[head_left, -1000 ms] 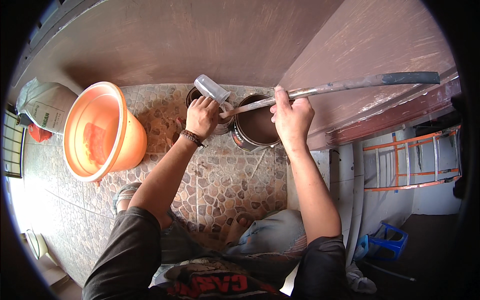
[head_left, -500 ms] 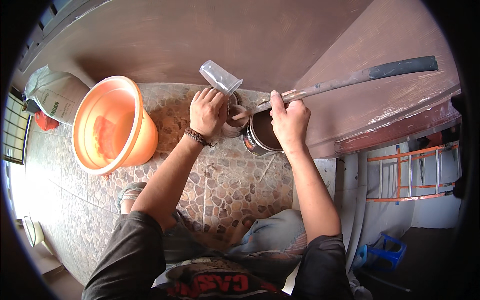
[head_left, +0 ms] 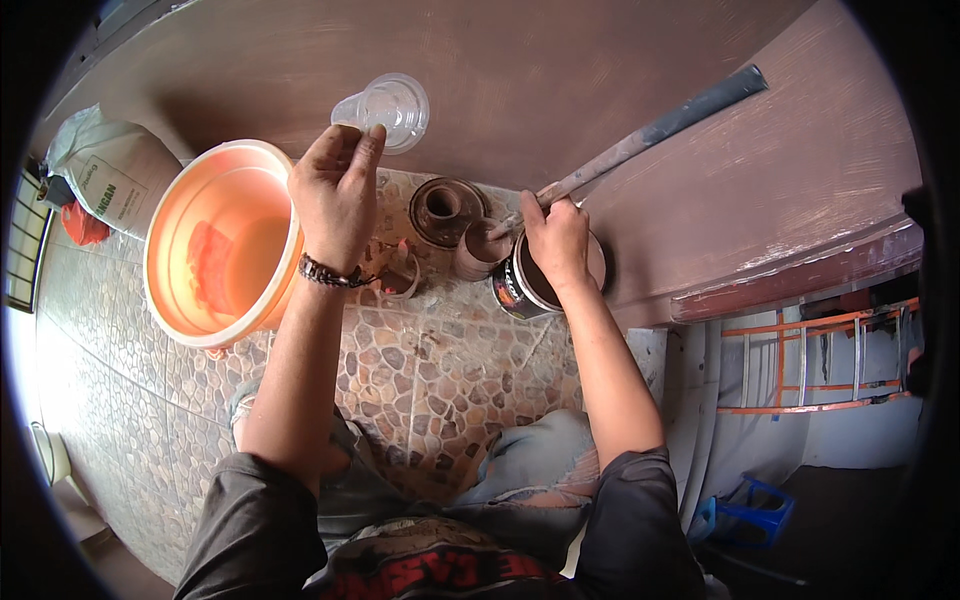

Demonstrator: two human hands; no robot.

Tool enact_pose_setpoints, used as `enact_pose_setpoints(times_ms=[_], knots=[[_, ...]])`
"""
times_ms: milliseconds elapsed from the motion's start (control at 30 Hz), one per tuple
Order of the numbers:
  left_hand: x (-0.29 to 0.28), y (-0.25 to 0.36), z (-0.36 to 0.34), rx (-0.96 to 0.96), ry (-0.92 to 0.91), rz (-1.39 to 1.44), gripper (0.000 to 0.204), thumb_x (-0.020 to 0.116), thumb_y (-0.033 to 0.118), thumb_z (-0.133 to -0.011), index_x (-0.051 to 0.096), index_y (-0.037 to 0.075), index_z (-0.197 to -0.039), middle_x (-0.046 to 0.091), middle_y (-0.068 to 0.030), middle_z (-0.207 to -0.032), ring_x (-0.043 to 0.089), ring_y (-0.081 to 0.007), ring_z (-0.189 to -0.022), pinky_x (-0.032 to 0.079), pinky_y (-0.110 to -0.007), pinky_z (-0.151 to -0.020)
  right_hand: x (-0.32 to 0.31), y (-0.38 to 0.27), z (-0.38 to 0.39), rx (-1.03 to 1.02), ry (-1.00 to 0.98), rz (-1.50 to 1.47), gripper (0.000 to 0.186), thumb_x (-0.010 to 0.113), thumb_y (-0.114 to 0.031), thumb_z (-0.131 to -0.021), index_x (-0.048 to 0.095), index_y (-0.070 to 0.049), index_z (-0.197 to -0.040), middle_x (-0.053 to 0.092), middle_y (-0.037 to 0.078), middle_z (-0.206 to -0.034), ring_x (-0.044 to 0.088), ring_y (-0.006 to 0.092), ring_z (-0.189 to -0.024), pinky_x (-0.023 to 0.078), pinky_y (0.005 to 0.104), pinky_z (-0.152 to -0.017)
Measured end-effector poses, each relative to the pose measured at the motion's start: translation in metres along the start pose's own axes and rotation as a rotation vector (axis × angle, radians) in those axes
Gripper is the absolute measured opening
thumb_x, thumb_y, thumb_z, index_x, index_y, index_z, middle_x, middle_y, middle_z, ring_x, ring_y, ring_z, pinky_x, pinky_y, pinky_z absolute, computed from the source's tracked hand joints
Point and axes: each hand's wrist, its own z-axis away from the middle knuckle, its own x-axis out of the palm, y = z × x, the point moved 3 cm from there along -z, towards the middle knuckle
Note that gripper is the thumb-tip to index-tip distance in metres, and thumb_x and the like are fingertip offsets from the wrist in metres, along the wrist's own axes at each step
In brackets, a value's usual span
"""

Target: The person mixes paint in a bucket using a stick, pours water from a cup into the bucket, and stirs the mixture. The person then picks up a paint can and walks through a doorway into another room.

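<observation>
Raised at the upper left, my left hand pinches a clear plastic cup, held above the floor against the wall. My right hand grips a long paint-smeared pole with a dark grey upper end; its lower end rests in a small brown-stained container. That container stands beside a black paint can of brown paint, partly under my right hand. Behind and left of it is a round dark can with a cylinder inside. A small tub with something reddish lies below my left hand's bracelet.
An orange bucket stands left on pebble-patterned tiles. A white sack and red bag lie beyond it. A brown wall rises ahead. A ladder and blue stool are at the right.
My left hand has lifted up and left with the cup, which turned and uncovered the cans beneath. The pole's upper end has swung upward and left, its lower end staying in the small container.
</observation>
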Motion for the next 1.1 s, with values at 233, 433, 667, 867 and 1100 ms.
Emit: enact_pose_setpoints(times_ms=[233,433,667,867,1100], knots=[[-0.054,0.009,-0.026,-0.101,0.054,0.163,0.02,0.066,0.017,-0.091,0.065,0.0,-0.081,0.064,-0.0032,-0.07,0.057,-0.0077,-0.066,0.043,-0.022,-0.062,0.011,0.008,-0.006,0.087,-0.041,-0.006,0.032,0.063,-0.026,-0.085,0.063,0.006,-0.082,0.065,0.026,-0.074,0.065,0.0433,-0.078,0.051,0.048,-0.069],[-0.096,0.012,-0.038,-0.131,0.171,0.213,0.017,0.066,0.018,-0.09,0.065,0.002,-0.083,0.067,-0.0057,-0.075,0.061,-0.0104,-0.068,0.045,-0.023,-0.064,0.008,0.02,-0.014,0.132,-0.049,0.086,0.034,0.064,-0.029,-0.085,0.063,0.005,-0.081,0.066,0.026,-0.077,0.065,0.043,-0.08,0.051,0.0471,-0.072],[-0.126,0.012,-0.044,-0.172,0.23,0.2,0.021,0.066,0.023,-0.089,0.064,0.003,-0.087,0.066,-0.0069,-0.077,0.063,-0.0139,-0.073,0.047,-0.026,-0.069,0.023,0.031,-0.01,0.316,-0.141,-0.112,0.037,0.064,-0.031,-0.084,0.063,0.006,-0.082,0.065,0.027,-0.075,0.064,0.0448,-0.08,0.051,0.047,-0.073],[-0.129,0.009,-0.044,-0.173,0.236,0.218,0.02,0.068,0.022,-0.088,0.066,0.003,-0.085,0.067,-0.0061,-0.075,0.063,-0.0128,-0.07,0.047,-0.025,-0.066,0.025,0.028,-0.013,0.177,-0.146,0.141,0.037,0.064,-0.031,-0.085,0.063,0.006,-0.081,0.065,0.024,-0.068,0.067,0.0384,-0.068,0.052,0.0438,-0.064],[-0.131,0.007,-0.043,-0.155,0.243,0.203,0.019,0.068,0.021,-0.088,0.066,0.002,-0.084,0.067,-0.0057,-0.074,0.063,-0.0116,-0.069,0.046,-0.024,-0.064,0.028,0.025,-0.006,0.315,-0.194,-0.199,0.036,0.063,-0.029,-0.086,0.063,0.006,-0.081,0.065,0.025,-0.071,0.066,0.0416,-0.073,0.052,0.0456,-0.068]])
